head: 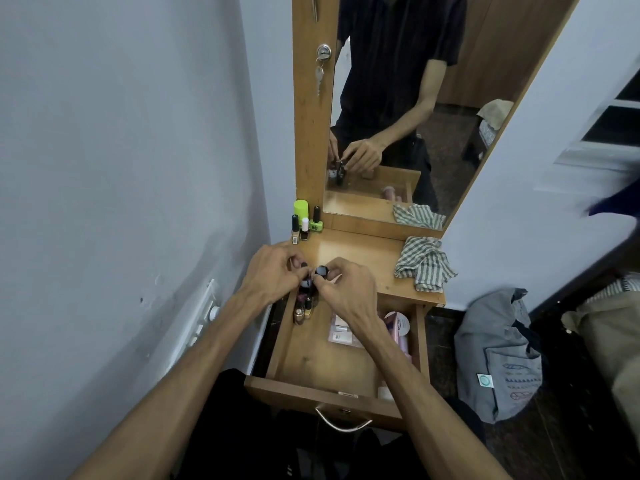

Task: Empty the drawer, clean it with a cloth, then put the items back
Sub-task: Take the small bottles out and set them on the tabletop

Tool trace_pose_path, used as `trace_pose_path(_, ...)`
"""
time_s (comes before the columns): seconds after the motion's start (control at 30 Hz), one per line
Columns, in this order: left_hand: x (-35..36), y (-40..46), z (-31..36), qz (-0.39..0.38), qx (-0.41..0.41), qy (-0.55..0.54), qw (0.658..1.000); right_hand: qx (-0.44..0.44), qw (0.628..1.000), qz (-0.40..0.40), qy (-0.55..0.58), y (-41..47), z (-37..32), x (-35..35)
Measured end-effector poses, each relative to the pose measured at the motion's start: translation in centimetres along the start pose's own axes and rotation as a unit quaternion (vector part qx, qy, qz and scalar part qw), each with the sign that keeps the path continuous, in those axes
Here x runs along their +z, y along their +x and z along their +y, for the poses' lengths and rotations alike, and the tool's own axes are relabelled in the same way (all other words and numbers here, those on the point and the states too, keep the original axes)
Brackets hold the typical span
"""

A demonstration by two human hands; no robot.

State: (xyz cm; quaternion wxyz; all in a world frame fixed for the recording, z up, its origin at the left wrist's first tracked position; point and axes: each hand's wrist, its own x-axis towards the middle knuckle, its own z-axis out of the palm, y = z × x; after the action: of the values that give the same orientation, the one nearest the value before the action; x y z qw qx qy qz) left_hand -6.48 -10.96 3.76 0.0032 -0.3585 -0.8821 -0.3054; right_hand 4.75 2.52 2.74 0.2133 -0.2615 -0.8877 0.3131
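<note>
The wooden drawer [313,391] is pulled open below the dressing table top [360,258]. My left hand [273,271] pinches a small dark nail polish bottle [305,283] over the drawer's far left corner. My right hand [349,289] pinches another black-capped bottle [321,271] right beside it. A few small bottles [302,311] stand in that corner of the drawer. Pink packets and tubes [398,327] lie along its right side. A green-and-white checked cloth [424,263] lies bunched on the top's right end.
Several nail polish bottles [306,221], two of them bright green, stand at the top's back left under the mirror [398,98]. A key hangs in the lock [323,53]. A grey bag [502,358] sits on the floor at right. The wall is close on the left.
</note>
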Motion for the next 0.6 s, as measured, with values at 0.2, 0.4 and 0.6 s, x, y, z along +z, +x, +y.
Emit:
trace_pose_path(0.2,-0.9,4.1,0.7,0.030,-0.013,0.022,0.999,-0.006,1.000,-0.004,-0.003,4.5,-1.1,-0.1)
trace_pose_path(0.4,0.2,6.9,-0.2,0.055,-0.026,0.040,0.997,0.001,1.000,-0.008,-0.017,8.5,-1.5,0.6)
trace_pose_path(0.6,1.4,8.6,-1.3,0.053,-0.046,0.055,0.996,0.007,0.999,-0.024,-0.036,11.6,-1.3,2.1)
